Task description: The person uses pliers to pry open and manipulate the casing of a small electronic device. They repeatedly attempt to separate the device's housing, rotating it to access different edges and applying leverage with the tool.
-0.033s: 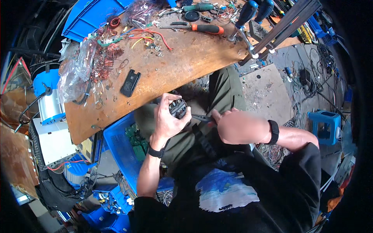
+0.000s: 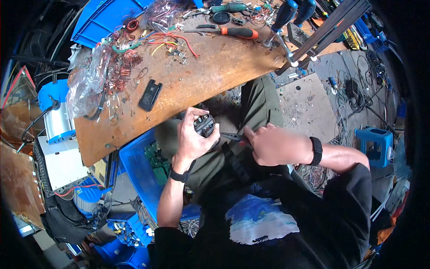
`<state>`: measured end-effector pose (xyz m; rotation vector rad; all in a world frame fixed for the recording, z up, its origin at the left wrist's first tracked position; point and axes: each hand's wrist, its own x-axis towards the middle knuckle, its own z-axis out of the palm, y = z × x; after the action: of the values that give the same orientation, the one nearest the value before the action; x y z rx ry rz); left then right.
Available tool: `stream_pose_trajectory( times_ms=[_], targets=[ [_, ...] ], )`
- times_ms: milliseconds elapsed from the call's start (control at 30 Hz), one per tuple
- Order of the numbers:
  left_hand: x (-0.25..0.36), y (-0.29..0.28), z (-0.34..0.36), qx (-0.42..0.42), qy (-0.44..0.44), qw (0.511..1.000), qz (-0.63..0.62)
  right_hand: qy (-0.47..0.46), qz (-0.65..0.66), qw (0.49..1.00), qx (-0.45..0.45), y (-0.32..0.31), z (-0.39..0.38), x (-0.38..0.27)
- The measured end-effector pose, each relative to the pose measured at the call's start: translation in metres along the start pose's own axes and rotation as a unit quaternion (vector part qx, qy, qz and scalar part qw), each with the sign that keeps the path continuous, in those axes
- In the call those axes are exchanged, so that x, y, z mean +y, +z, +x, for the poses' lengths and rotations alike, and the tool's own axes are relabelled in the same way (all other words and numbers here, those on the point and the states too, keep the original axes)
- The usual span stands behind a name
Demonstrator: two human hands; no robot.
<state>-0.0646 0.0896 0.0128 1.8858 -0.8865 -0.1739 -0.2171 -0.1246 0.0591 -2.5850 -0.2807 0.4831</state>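
Observation:
My left hand (image 2: 191,141) is closed around a small black device (image 2: 204,125), its thumb and fingers gripping the casing above my lap, just below the bench edge. My right hand (image 2: 273,148), partly blurred, grips a pair of dark pliers (image 2: 230,136) with a bit of red on the handle. The pliers' jaws point left at the device; whether they touch it I cannot tell. A flat black plastic cover (image 2: 150,95) lies on the wooden bench (image 2: 215,76) ahead of my left hand.
Screwdrivers (image 2: 237,33), copper coils (image 2: 127,62), wires and plastic bags (image 2: 87,89) litter the bench. Metal bars (image 2: 327,31) stand at its right. A blue crate (image 2: 134,168) of green circuit boards is left of my legs. A blue stool (image 2: 374,145) and tangled cables (image 2: 358,94) lie right.
My right hand and forearm have shifted very slightly. The left hand and the black device look almost the same.

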Motion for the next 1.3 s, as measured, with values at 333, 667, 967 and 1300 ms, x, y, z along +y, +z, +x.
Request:
stream_pose_trajectory(
  times_ms=[333, 667, 967, 1300],
  targets=[
    [-0.019, -0.017, -0.006, -0.035, -0.108, 0.955, -0.273, -0.016, 0.062, 0.993, -0.097, -0.038, 0.009, 0.000],
    [-0.018, -0.006, -0.008, -0.002, -0.149, 0.950, -0.276, 0.014, 0.067, 0.993, -0.099, -0.043, 0.009, 0.006],
    [0.018, -0.021, -0.008, 0.059, 0.037, 0.991, 0.113, 0.117, 0.234, 0.965, -0.025, -0.043, -0.006, 0.021],
    [0.043, -0.007, -0.007, -0.009, 0.001, 0.998, 0.058, -0.068, 0.595, 0.777, 0.196, -0.002, 0.037, -0.009]
  ],
)
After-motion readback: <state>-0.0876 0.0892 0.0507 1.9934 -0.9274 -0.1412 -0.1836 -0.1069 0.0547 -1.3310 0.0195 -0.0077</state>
